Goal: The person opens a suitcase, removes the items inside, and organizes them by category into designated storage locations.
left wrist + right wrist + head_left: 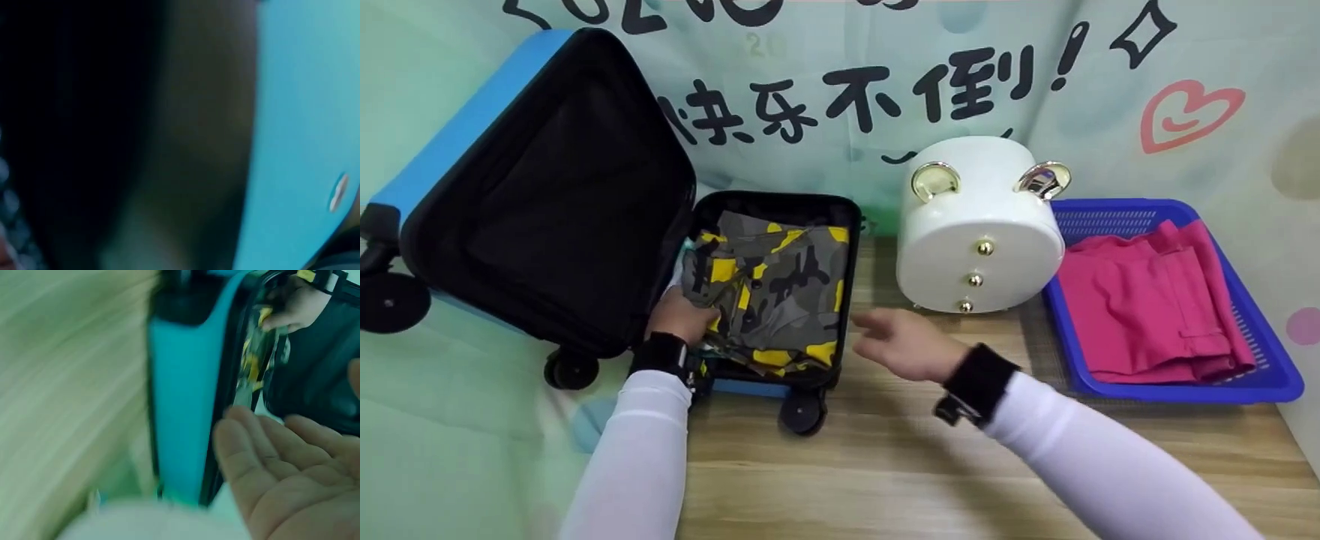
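A folded grey, black and yellow camouflage garment lies in the lower half of an open blue suitcase. My left hand grips the garment's left edge, thumb on top; its other fingers are mostly hidden between the cloth and the lid. The right wrist view also shows this left hand at the cloth. Just right of the suitcase, my right hand hovers with relaxed fingers, holding nothing. Its palm faces up in the right wrist view. Blur and darkness fill most of the left wrist view, beside the blue suitcase shell.
The suitcase lid leans back at the left, black lining showing. A white rounded case with gold ears and studs stands right of the suitcase. Farther right, a blue basket holds folded pink clothing. A printed cloth backdrop hangs behind.
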`<state>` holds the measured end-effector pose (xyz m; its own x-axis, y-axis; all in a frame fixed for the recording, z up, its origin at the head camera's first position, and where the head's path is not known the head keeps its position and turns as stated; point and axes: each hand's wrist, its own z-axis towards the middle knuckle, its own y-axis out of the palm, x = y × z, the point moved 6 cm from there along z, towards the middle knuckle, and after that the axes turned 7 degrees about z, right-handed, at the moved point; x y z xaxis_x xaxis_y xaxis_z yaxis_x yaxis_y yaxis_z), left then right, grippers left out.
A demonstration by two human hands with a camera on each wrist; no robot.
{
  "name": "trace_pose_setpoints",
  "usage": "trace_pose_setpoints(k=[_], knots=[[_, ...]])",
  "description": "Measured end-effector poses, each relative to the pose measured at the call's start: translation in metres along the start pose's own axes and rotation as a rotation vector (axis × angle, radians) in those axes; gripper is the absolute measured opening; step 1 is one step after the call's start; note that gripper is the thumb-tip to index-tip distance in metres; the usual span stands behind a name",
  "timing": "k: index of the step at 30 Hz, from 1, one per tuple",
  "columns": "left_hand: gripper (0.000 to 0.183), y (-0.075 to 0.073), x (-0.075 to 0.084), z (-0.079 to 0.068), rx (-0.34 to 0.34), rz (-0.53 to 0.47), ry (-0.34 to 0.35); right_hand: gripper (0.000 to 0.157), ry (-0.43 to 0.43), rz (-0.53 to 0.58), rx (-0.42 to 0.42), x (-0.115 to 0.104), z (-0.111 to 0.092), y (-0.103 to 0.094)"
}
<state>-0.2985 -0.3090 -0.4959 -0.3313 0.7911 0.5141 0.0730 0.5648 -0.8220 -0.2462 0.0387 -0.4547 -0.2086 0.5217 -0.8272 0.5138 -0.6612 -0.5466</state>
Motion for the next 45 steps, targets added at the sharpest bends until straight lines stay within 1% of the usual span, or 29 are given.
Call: trace_pose_setpoints(k=[3, 7, 12, 15, 16, 19, 20, 22, 25, 28, 30, 33, 35, 37, 40, 42, 43, 45], knots=[[0.074, 0.002, 0.004, -0.001, 0.015, 0.02, 0.021, 0.069, 0.035, 0.15, -0.01, -0.005, 0.028, 0.021], [0.077, 0.004, 0.014, -0.005, 0.027, 0.086, 0.055, 0.075, 0.118, 0.352, -0.004, -0.002, 0.054, 0.04], [0.072, 0.007, 0.026, -0.009, 0.039, 0.137, 0.124, 0.083, 0.213, 0.681, 0.054, 0.0, 0.073, 0.052], [0.069, 0.006, 0.029, -0.01, 0.069, 0.149, 0.156, 0.092, 0.273, 0.84, 0.098, -0.003, 0.081, 0.058], [0.068, 0.006, 0.03, -0.011, 0.082, 0.144, 0.167, 0.094, 0.29, 0.869, 0.115, -0.005, 0.083, 0.059], [0.066, 0.003, 0.031, -0.015, 0.131, 0.084, 0.196, 0.101, 0.329, 0.879, 0.163, -0.006, 0.089, 0.064], [0.067, 0.002, 0.031, -0.016, 0.148, 0.053, 0.206, 0.102, 0.336, 0.867, 0.179, -0.006, 0.091, 0.066], [0.069, 0.0, 0.032, -0.02, 0.167, -0.029, 0.224, 0.102, 0.353, 0.808, 0.212, -0.005, 0.094, 0.067], [0.075, -0.004, 0.034, -0.023, 0.17, -0.159, 0.245, 0.1, 0.381, 0.741, 0.265, 0.001, 0.101, 0.068], [0.078, -0.009, 0.035, -0.025, 0.155, -0.274, 0.239, 0.098, 0.407, 0.688, 0.313, 0.007, 0.107, 0.066], [0.079, -0.013, 0.034, -0.027, 0.15, -0.33, 0.226, 0.097, 0.431, 0.68, 0.32, 0.01, 0.11, 0.067], [0.08, -0.016, 0.036, -0.029, 0.148, -0.384, 0.214, 0.098, 0.469, 0.672, 0.315, 0.016, 0.114, 0.067], [0.079, -0.018, 0.036, -0.031, 0.142, -0.409, 0.221, 0.098, 0.488, 0.66, 0.309, 0.018, 0.116, 0.068], [0.08, -0.02, 0.038, -0.034, 0.151, -0.431, 0.233, 0.098, 0.498, 0.652, 0.306, 0.019, 0.118, 0.068], [0.082, -0.027, 0.046, -0.04, 0.182, -0.467, 0.259, 0.097, 0.492, 0.693, 0.308, 0.018, 0.119, 0.069], [0.085, -0.034, 0.054, -0.045, 0.215, -0.506, 0.295, 0.094, 0.479, 0.756, 0.317, 0.017, 0.119, 0.068], [0.083, -0.037, 0.059, -0.049, 0.231, -0.548, 0.326, 0.093, 0.466, 0.795, 0.323, 0.017, 0.12, 0.068], [0.071, -0.046, 0.069, -0.056, 0.265, -0.63, 0.424, 0.086, 0.433, 0.875, 0.33, 0.016, 0.121, 0.066]])
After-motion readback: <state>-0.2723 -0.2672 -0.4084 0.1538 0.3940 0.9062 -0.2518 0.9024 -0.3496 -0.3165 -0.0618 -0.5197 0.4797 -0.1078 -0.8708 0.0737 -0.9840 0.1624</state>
